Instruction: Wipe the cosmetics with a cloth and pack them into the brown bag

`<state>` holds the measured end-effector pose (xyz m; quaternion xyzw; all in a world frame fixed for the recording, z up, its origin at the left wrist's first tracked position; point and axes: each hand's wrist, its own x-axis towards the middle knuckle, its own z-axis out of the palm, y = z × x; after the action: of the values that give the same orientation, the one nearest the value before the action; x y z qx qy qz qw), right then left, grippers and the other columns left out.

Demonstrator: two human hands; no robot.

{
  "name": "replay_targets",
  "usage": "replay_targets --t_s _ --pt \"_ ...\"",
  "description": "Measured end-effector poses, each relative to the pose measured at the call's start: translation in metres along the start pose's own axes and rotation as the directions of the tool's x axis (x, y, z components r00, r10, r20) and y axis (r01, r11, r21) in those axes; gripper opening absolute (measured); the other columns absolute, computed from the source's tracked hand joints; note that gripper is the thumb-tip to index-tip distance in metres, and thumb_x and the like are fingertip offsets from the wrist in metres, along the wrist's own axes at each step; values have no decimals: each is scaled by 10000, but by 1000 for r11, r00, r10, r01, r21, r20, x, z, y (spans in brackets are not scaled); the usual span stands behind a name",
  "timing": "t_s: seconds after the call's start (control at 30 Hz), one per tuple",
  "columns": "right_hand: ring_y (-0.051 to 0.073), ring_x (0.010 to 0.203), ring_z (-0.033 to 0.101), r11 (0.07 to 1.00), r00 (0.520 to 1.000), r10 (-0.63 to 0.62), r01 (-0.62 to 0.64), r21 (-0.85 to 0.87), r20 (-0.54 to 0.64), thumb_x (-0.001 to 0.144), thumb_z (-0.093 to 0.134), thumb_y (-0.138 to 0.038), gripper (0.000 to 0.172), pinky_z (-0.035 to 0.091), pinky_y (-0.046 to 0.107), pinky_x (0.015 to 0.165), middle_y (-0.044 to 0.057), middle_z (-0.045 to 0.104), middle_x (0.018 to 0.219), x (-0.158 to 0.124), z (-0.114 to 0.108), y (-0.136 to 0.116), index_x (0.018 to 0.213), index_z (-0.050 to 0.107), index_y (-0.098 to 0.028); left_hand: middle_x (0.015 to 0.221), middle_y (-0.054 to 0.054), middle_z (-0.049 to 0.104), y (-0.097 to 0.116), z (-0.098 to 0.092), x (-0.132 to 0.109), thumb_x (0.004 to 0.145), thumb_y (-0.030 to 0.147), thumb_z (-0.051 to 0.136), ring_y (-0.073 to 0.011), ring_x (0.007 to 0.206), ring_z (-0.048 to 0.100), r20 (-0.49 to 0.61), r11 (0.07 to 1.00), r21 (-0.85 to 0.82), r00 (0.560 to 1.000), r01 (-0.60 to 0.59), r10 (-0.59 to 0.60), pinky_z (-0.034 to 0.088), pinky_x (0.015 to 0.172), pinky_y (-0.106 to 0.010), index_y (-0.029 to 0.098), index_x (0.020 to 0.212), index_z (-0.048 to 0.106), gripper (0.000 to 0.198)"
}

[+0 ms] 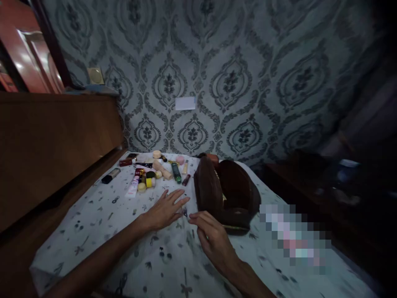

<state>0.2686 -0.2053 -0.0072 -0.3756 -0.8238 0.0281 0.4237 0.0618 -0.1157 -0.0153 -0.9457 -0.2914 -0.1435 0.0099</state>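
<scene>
With left hand (164,209) spread and unladen, right hand (214,238) loosely curled, grip impossible to tell, just beside an open brown bag (211,190) near the patterned cloth's (102,211) far-right corner; apparently between grasps, next calling for a fingertip pinch, with cosmetics (163,169) strewn toward the far-left corner.

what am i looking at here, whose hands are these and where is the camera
There's no machine here: these are a person's own bare hands, seen by a camera worn on their head, looking forward and down. There is just this one view. The left hand is spread low over a patterned cloth; the right hand, fingers bent, is in front of an open brown bag. Nothing shows held in either. Beyond the left hand lie small containers, including a green tube and a pink-and-white tube. The pixelated patch at right hides whatever is there.
</scene>
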Motion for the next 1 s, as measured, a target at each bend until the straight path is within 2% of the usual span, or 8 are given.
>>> replay_targets --t_s 0.13,0.33,0.43,0.57,0.63,0.73,0.87,1.0 --pt "235 1040 633 992 989 126 -126 -3 76 844 421 -48 392 543 407 907 115 682 1096 13 53 22 1147 632 -181 1431 -135 503 -20 13 -22 982 370 460 -291 1349 455 98 989 -87 989 121 -112 344 1104 -567 245 1366 478 404" --pt "256 1108 597 946 943 313 -321 50 116 896 476 -223 323 492 435 997 130 653 1145 43 114 42 1187 605 -167 1389 -130 551 -29 28 -29 942 304 529 -274 1321 478 39 975 -154 987 163 -159 305 1146 -539 215 1264 593 340" --pt "255 1136 594 911 913 384 -399 107 137 945 409 -308 340 467 427 1031 135 651 1150 56 128 42 1179 609 -165 1292 -149 617 -31 33 -26 918 268 558 -283 1247 533 19 973 -179 989 149 -148 362 1121 -512 172 1201 642 310" --pt "255 1179 584 858 888 449 -459 231 101 966 355 -402 413 435 441 1071 146 646 1193 61 136 41 1183 598 -149 1184 -118 667 -34 42 -25 933 169 477 -235 1183 572 -152 960 -260 977 104 -147 450 1066 -409 174 1167 655 294" --pt "245 1172 591 829 878 473 -474 298 81 968 342 -437 438 437 433 1073 144 647 1200 60 137 41 1185 590 -149 1164 -112 672 -36 46 -26 932 138 446 -216 1147 595 -225 952 -281 956 120 -187 470 1041 -384 173 1153 651 303" --pt "232 1155 602 785 856 509 -506 357 94 976 323 -466 456 447 413 1062 135 653 1196 57 135 41 1186 585 -157 1046 -88 706 -43 42 -26 938 157 451 -195 997 650 -235 943 -269 936 195 -260 517 936 -338 181 1066 669 254" --pt "239 1163 591 795 859 500 -505 337 107 984 319 -456 443 448 419 1051 136 649 1202 55 133 41 1182 587 -163 910 -43 719 -80 18 -17 946 228 481 -177 868 658 -228 901 -191 875 390 -428 519 823 -292 204 937 695 215" --pt "236 1125 600 850 890 440 -455 266 118 997 337 -398 386 455 415 1033 120 661 1139 54 133 39 1138 618 -173 1067 -73 700 -158 -5 3 922 181 497 -220 1033 630 -258 840 -130 800 526 -541 496 924 -353 194 1072 678 236"
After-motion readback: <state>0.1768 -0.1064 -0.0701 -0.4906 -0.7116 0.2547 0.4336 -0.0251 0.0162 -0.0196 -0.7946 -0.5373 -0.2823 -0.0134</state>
